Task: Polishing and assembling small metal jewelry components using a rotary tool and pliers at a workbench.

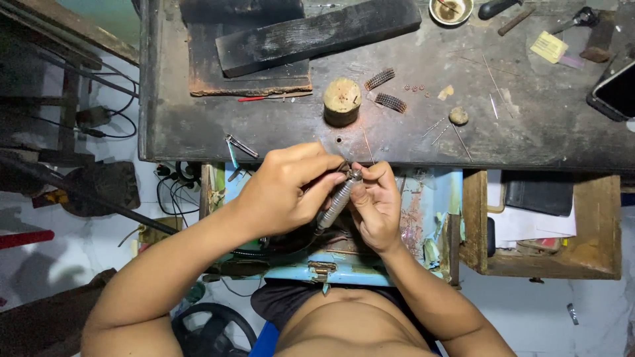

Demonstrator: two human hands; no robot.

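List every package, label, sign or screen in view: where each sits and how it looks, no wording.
Phone: right edge of the dark workbench, partly cut off; black rounded rectangle, dark glossy screen.
Yellow paper slip: upper right of the bench, small tilted square, pale yellow.
White papers: in the open wooden drawer on the right, flat sheets.
No signs or packages visible.

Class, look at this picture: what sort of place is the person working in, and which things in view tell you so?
Probably a small craft or jewellery workbench. The scarred dark bench top carries thin wires and a round wooden block, and the left hand holds a ribbed metal handpiece against the right hand.
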